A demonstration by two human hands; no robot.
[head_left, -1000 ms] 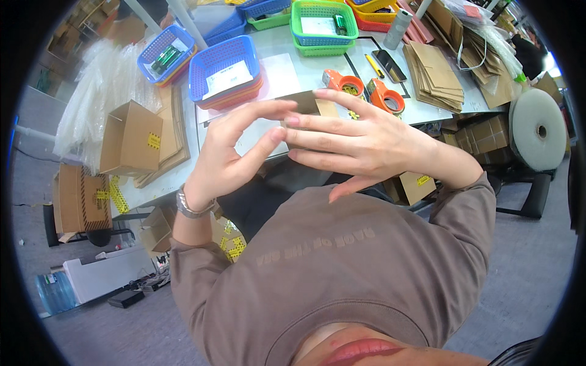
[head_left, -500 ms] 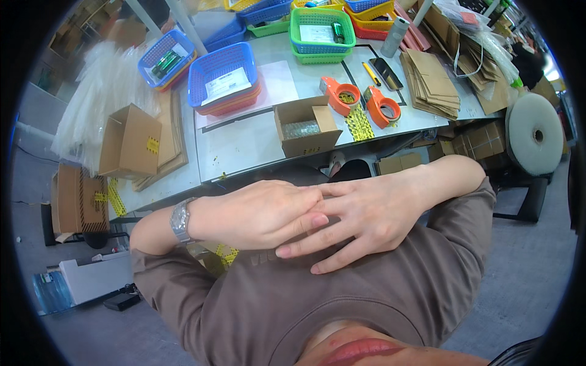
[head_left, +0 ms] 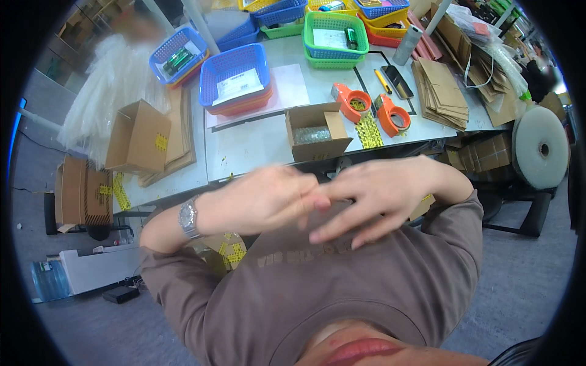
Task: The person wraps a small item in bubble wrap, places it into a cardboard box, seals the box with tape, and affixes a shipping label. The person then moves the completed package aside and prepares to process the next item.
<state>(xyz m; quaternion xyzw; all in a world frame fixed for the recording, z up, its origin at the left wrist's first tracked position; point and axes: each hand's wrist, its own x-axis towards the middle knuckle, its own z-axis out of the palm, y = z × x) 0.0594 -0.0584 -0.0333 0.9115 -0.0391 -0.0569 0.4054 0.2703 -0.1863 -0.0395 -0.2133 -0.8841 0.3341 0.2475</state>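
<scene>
My left hand [head_left: 262, 204] and my right hand [head_left: 375, 195] meet in front of my chest, over a brown shirt [head_left: 317, 287]. Their fingertips touch and overlap, both blurred by motion. Neither hand holds anything. A metal wristwatch [head_left: 188, 216] sits on my left wrist. Just beyond the hands, at the near edge of the white table [head_left: 250, 146], stands a small open cardboard box [head_left: 316, 131] with bubble wrap inside.
Two orange tape dispensers [head_left: 372, 107] lie right of the box beside a stack of flat cardboard [head_left: 442, 91]. Blue [head_left: 235, 79], green [head_left: 336, 33] and other baskets fill the table's far side. An open carton [head_left: 137, 137] stands at left. A large foam roll [head_left: 540, 149] stands right.
My hands dropped from above the table toward my chest, uncovering the small box. They stay together, fingers rubbing against each other.
</scene>
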